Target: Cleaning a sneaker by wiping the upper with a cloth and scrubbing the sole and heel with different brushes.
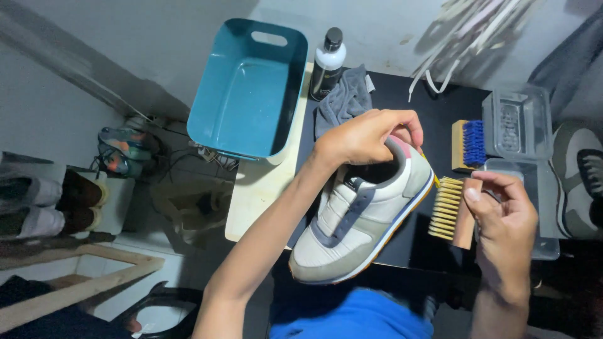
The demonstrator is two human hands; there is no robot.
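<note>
The table (402, 103) is dark, with a pale board along its left edge; its near edge is hidden behind the shoe and the person's blue clothing. A teal plastic tub (248, 88) stands tilted on the pale board at the far left corner, its inside in shadow.

The shoe (361, 220), a grey and white sneaker with a yellow sole edge, is held above the table's near edge, toe pointing toward the person and to the left. The left hand (367, 135) grips it at the heel collar, fingers (402, 122) clamped over the rim; the fingertips go inside the opening and cannot be seen.

A clear plastic box (518, 122) lies open at the right, its contents too blurred to make out, its lower half partly covered by the right hand (502, 220). That hand's fingers are closed around a wooden brush (453, 210) with pale bristles, just beside the shoe's heel side; whether bristles touch the sole is hard to tell.

A grey cloth (342, 100) lies crumpled behind the shoe, partly hidden by the left hand. A second brush (468, 144) with blue bristles lies by the box. A dark bottle (326, 63) with a white shoulder stands beside the tub.
</note>
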